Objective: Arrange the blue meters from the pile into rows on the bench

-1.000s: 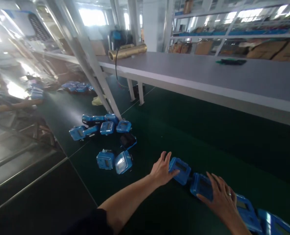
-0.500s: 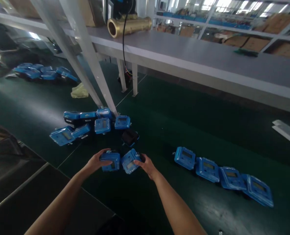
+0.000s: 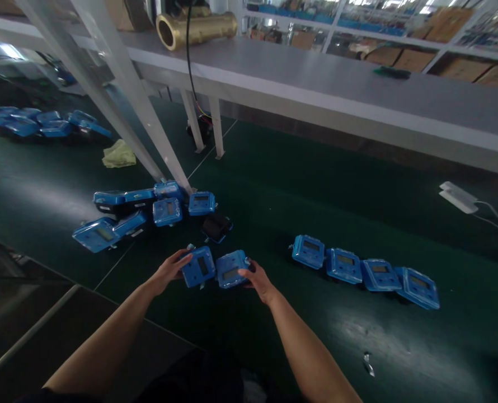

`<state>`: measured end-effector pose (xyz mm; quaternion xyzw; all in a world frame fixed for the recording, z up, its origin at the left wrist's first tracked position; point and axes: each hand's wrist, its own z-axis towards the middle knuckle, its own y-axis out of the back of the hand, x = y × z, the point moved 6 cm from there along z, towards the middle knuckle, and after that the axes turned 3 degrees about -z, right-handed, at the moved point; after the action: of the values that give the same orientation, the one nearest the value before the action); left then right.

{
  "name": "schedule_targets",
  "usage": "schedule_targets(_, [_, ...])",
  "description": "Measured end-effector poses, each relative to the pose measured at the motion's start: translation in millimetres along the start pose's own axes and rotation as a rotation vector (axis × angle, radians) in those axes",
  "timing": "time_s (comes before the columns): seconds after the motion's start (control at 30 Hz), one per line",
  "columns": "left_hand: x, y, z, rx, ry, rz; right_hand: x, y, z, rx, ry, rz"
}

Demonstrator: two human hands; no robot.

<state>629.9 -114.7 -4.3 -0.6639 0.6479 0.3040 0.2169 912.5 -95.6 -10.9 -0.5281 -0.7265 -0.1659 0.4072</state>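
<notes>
the left hand (image 3: pixel 168 271) grips a blue meter housing (image 3: pixel 198 266) by its left edge, fingers curled around it, while the right hand (image 3: pixel 258 280) clasps a second blue housing (image 3: pixel 231 269) from its right side, thumb over the top edge. the two housings sit side by side, touching or nearly so, just above the dark green surface (image 3: pixel 274 207) in front of the person; i cannot tell if they rest on it or are lifted slightly. just beyond them lies a dark, black-faced unit (image 3: pixel 217 226), and behind that a loose cluster of blue housings (image 3: pixel 148 210) gathers at the foot of a slanted white post (image 3: pixel 118 89). to the right, well apart from the hands, four blue housings (image 3: pixel 364 271) lie in a neat row, edge to edge. a yellow cloth (image 3: pixel 118 155) lies farther left, near another group of blue units (image 3: pixel 39 123). a raised grey shelf (image 3: pixel 316 84) runs across the back, carrying a brass tube (image 3: pixel 196 28). a small white device (image 3: pixel 459 197) with a cable lies at far right.
</notes>
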Motion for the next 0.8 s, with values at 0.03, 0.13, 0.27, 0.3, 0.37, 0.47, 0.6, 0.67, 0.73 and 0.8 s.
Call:
schedule_targets(0.03, [0.1,-9.4,-2.6,0.016,0.005,-0.011,-6.5,10.6,-8.6,0.017,0.002,0.050])
schedule_targets(0.13, [6.9,-44.6,-5.6,0.046,0.039,0.014,-34.9,53.2,-42.6,-0.009,0.002,0.161])
schedule_targets(0.27, [26.0,-99.1,-14.3,0.131,0.150,0.075,-73.0,108.8,-99.9,-0.199,-0.007,0.235])
schedule_targets(0.3, [27.4,-109.0,-18.8,0.129,0.143,0.153,-79.3,118.6,-113.6,-0.244,-0.005,0.243])
schedule_targets(0.37, [16.3,-120.2,-28.5,0.015,-0.030,0.458,-87.1,133.3,-136.7,-0.327,0.009,0.246])
schedule_targets(0.47, [-17.2,-153.6,-48.7,-0.045,-0.556,1.006,-88.4,143.8,-156.7,-0.460,0.027,0.158])
schedule_targets(0.6, [-21.9,-197.1,-49.2,0.136,-0.680,1.332,-70.5,141.1,-166.0,-0.814,-0.058,-0.346])
schedule_targets(0.67, [-26.2,-205.4,-39.2,0.121,-0.659,1.344,-55.7,126.7,-160.3,-0.859,-0.082,-0.584])
schedule_targets(0.73, [-35.6,-213.4,-29.2,0.149,-0.723,1.317,-44.9,112.3,-150.7,-0.820,-0.102,-0.731])
schedule_targets(0.8, [-49.0,-222.0,-18.7,0.209,-0.803,1.299,-38.6,105.6,-144.4,-0.792,-0.123,-0.809])
